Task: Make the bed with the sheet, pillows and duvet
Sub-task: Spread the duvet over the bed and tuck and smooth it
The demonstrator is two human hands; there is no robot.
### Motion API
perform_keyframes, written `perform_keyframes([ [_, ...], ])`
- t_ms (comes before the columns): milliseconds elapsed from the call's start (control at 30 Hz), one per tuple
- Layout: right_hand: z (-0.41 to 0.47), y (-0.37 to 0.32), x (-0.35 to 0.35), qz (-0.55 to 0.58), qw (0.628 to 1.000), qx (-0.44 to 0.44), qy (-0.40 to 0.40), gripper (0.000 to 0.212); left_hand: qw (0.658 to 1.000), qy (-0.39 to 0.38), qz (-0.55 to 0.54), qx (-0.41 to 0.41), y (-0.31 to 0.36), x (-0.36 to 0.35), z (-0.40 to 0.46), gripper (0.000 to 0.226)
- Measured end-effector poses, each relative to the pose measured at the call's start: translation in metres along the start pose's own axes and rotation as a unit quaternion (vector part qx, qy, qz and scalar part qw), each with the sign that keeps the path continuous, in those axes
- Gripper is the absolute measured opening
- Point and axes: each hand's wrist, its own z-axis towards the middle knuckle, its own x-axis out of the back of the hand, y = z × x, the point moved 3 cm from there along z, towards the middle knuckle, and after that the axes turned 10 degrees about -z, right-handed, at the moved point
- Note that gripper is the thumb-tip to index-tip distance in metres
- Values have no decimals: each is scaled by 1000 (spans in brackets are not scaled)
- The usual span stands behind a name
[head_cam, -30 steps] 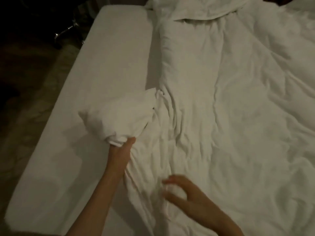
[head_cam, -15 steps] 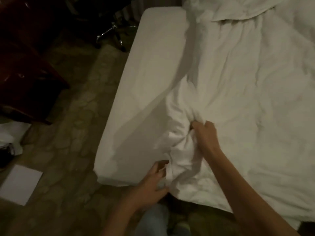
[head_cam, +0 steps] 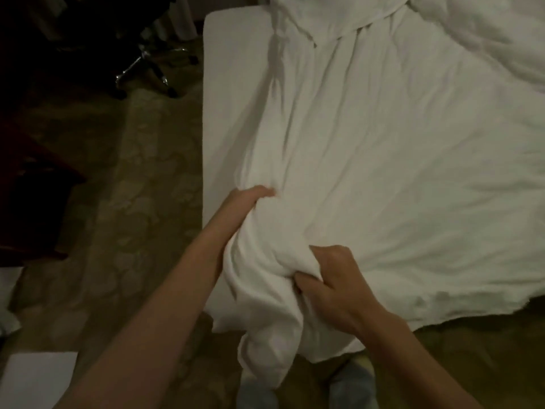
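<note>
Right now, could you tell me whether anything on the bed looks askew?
Yes: the duvet lies crooked, bunched at its near corner where the left hand and right hand grip it, leaving a strip of sheet bare along the left edge.

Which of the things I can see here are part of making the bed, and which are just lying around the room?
Part of the job:
- duvet, bunched at its near corner
- left hand and right hand, both gripping it
- sheet-covered mattress

Just lying about:
- chair base on the floor
- white paper on the floor
</note>
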Motion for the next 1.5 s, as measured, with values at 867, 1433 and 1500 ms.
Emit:
perform_keyframes([
  [867, -226, 236, -121, 57, 799, -538, -265, 32, 873, -33, 479, -91, -250, -6, 24, 68],
  [1433, -293, 590, 25, 455, 405, -658, 443, 106, 447, -373, 608, -540, -265, -524, 108, 54],
  [1500, -289, 612, 6, 543, 387, -607, 434, 133, 424, -369, 613, -556, -269, -554, 115, 55],
])
